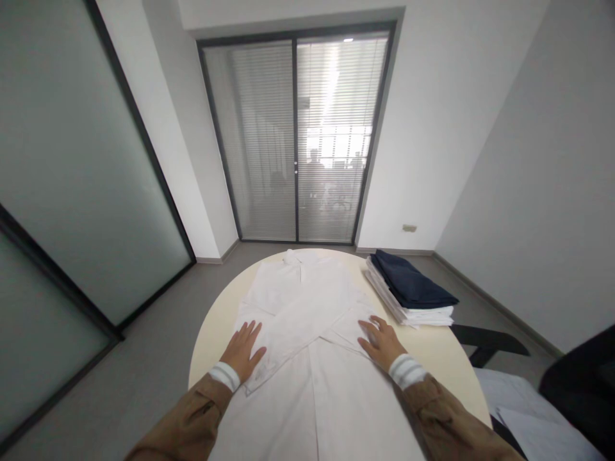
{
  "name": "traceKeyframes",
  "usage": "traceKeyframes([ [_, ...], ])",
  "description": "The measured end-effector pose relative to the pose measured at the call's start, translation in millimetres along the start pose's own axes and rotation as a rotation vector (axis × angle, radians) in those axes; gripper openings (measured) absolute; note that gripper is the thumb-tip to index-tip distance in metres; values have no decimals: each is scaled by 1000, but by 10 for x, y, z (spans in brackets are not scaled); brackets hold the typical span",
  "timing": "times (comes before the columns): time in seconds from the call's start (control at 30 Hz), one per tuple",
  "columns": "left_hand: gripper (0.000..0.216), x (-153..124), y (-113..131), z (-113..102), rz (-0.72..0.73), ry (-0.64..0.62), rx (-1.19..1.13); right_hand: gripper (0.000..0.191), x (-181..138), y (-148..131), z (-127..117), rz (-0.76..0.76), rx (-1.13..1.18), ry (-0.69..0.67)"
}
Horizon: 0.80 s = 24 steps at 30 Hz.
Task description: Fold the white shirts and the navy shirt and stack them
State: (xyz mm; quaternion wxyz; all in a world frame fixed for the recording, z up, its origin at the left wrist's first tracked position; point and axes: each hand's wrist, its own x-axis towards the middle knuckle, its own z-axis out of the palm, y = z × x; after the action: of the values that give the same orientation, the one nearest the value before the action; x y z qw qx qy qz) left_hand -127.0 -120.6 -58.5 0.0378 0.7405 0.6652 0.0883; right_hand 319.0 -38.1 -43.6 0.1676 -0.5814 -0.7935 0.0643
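Note:
A white long-sleeved shirt [307, 294] lies spread over the round table [211, 326], its collar at the far edge and its lower part toward me. Both sleeves are folded inward and cross over the body. My left hand [243, 351] rests flat on the shirt's left edge, fingers apart, by a cuff. On the opposite edge lies my right hand [381, 342], its fingers spread and slightly bent against the fabric. Neither hand grips the cloth.
At the table's right rear sits a stack of folded white clothes [427, 315] with a dark navy garment [413, 282] on top. A black chair [586, 384] stands at the right, with white cloth or paper [533, 410] on it. Beyond the table is a glass door [295, 141] with blinds.

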Motion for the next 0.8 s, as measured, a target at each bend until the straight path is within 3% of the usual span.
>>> traceKeyframes([
  [0.13,69,58,30,41,29,13,-10,51,163,-55,-195,84,-195,-122],
  [0.2,71,95,63,57,29,26,-22,51,259,-223,-296,131,-296,-135],
  [0.27,70,130,91,54,17,32,-39,56,333,-498,-330,74,-340,-118],
  [0.4,66,175,115,-38,-220,95,6,60,389,-1153,-166,-116,-135,-144],
  [0.5,65,190,84,-151,-397,130,45,66,355,-1479,44,-213,-35,-159],
  [0.63,61,241,-29,-300,-372,133,-70,72,271,-1587,217,-257,7,-222],
  [0.8,60,411,-148,-499,-531,91,-403,72,258,-1505,187,-270,-2,-254],
])
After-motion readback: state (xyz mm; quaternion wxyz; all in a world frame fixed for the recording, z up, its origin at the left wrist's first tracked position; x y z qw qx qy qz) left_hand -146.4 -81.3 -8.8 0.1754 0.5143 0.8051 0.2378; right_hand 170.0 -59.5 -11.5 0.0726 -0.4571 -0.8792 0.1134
